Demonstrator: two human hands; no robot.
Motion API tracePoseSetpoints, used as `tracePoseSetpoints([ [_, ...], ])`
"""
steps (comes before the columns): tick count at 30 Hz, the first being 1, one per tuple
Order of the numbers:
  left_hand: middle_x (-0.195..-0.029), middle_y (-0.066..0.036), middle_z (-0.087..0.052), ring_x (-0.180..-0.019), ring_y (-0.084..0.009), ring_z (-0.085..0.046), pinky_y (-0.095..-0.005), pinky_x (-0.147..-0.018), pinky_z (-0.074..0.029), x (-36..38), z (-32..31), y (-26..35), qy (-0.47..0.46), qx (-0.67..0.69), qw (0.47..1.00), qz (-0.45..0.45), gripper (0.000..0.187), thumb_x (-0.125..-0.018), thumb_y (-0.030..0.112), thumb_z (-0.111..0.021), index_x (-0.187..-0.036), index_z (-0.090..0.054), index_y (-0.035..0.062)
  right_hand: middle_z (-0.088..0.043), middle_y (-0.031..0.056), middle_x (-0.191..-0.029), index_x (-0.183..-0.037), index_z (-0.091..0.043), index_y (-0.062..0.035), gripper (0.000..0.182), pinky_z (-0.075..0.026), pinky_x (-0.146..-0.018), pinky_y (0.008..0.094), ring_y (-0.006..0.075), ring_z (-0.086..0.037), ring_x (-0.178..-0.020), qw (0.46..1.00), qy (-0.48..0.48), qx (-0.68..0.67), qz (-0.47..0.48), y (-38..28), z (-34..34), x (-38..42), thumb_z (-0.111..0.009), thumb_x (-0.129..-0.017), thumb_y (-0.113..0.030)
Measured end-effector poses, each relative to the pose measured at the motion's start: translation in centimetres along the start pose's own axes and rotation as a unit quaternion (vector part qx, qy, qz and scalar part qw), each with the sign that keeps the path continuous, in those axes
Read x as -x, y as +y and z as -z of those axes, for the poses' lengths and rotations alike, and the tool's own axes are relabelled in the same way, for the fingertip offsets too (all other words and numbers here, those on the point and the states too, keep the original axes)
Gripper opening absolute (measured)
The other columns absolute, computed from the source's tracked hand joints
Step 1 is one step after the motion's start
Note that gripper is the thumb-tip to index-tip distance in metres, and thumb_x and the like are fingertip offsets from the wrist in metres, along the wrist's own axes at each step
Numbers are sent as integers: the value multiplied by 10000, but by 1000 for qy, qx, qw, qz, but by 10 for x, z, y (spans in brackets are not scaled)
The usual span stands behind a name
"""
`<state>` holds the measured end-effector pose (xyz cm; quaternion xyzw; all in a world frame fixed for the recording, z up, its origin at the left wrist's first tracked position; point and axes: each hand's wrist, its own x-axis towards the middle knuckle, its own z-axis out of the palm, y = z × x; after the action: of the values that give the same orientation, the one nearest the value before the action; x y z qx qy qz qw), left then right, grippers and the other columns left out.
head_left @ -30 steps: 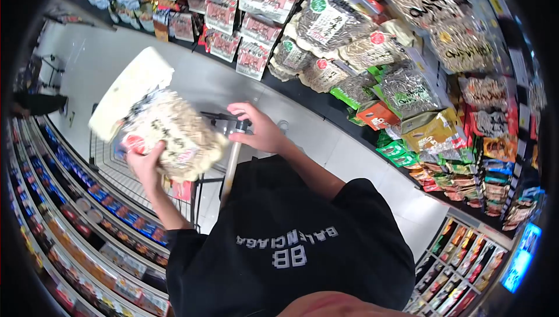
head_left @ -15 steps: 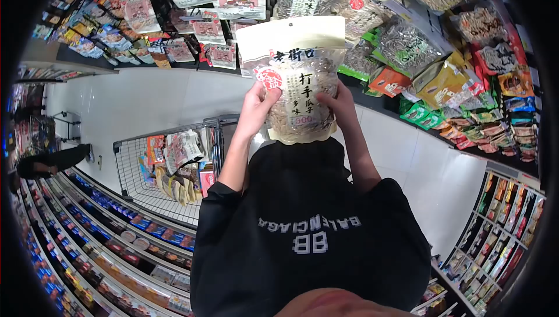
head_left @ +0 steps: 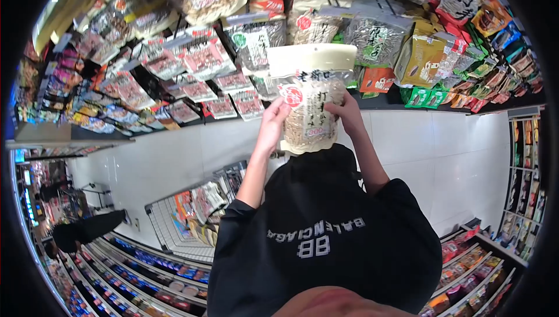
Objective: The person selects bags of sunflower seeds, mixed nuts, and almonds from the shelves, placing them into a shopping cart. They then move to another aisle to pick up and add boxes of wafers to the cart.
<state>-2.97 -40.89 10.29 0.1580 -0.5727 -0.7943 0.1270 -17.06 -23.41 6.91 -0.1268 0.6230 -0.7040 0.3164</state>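
Observation:
Upright in front of my chest is a bag of sunflower seeds [head_left: 311, 120], clear-fronted with a cream top band, a red round mark and dark lettering. My left hand [head_left: 275, 120] grips its left edge, thumb on the front. On the right edge my right hand [head_left: 346, 113] holds it the same way, thumb across the front; the fingers behind the bag are hidden. Just beyond it hang similar seed bags, one with a green round mark [head_left: 256, 40] and one with a red round mark [head_left: 314, 24].
A wire shopping cart [head_left: 169, 224] holding several packets stands on the pale tiled floor [head_left: 407, 136] at my left. Hanging snack packs [head_left: 201, 55] line the display ahead. Stocked shelves [head_left: 157, 267] run behind me. Another person in dark clothes [head_left: 87, 229] is far left.
My view has turned, so the display, cart and other person sit differently in the frame. The bag appears slightly lower and further right, still in both hands.

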Motion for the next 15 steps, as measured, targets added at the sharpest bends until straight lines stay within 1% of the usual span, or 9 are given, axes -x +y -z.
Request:
tracePoseSetpoints([
  [2,-1188,-58,-604,-1067,-126,-548,-267,-942,-416,-31,17,-19,-40,-131,989,60,328,-951,111,-526,-1260,-533,1,-669,62,-999,-1172,-585,-7,557,-505,-759,278,139,-633,-865,999,30,-29,18,-4,12,-2,-819,-680,-123],
  [4,-1187,-65,-604,-1061,-139,-551,-288,-947,-420,-48,-12,32,-10,-163,986,-19,365,-923,97,-572,-1268,-515,-8,-672,71,-1004,-1163,-587,-1,561,-510,-772,282,142,-639,-871,997,54,-50,25,-10,26,-8,-827,-668,-110],
  [5,-1220,-93,-590,-1071,-151,-553,-306,-964,-418,-63,-17,45,48,-140,988,-47,402,-908,112,-599,-1277,-500,-14,-675,81,-1003,-1156,-590,6,566,-515,-788,287,146,-645,-876,997,57,-42,29,-10,35,-12,-836,-657,-99],
  [6,-1264,-126,-562,-1103,-168,-547,-315,-977,-416,-82,-17,56,62,-156,980,-106,432,-906,135,-609,-1294,-486,-11,-676,82,-1002,-1154,-591,8,563,-515,-788,289,146,-644,-877,997,60,-36,32,-8,45,-18,-836,-660,-105],
  [8,-1326,-169,-497,-1150,-199,-535,-333,-1007,-411,-109,-32,79,67,-135,978,-143,491,-904,152,-619,-1324,-437,-24,-676,84,-1001,-1151,-593,11,557,-514,-789,293,147,-644,-879,997,62,-21,36,1,63,-32,-836,-667,-117],
  [10,-1374,-206,-421,-1198,-233,-508,-355,-1043,-399,-143,-43,80,42,-121,983,-135,559,-907,156,-616,-1364,-361,-40,-676,86,-1006,-1147,-592,13,544,-512,-791,295,145,-643,-879,997,64,-25,45,5,75,-50,-831,-679,-123],
  [12,-1400,-233,-356,-1200,-249,-509,-366,-1061,-391,-175,-51,67,20,-62,992,-109,622,-914,154,-605,-1391,-271,-65,-674,87,-1011,-1145,-591,14,533,-509,-795,296,144,-641,-880,996,59,-39,46,11,86,-58,-826,-689,-129],
  [14,-1370,-230,-395,-1178,-261,-527,-365,-1053,-399,-192,-68,61,48,-39,994,-91,633,-915,160,-608,-1386,-260,-78,-673,86,-1017,-1145,-589,13,524,-506,-801,296,143,-639,-882,995,47,-66,56,4,86,-64,-821,-698,-132],
  [15,-1282,-220,-485,-1168,-271,-536,-374,-1042,-411,-199,-72,58,35,12,996,-79,649,-919,164,-605,-1394,-237,-84,-671,85,-1022,-1150,-584,10,516,-502,-807,292,140,-637,-886,994,44,-79,59,0,87,-66,-814,-709,-125],
])
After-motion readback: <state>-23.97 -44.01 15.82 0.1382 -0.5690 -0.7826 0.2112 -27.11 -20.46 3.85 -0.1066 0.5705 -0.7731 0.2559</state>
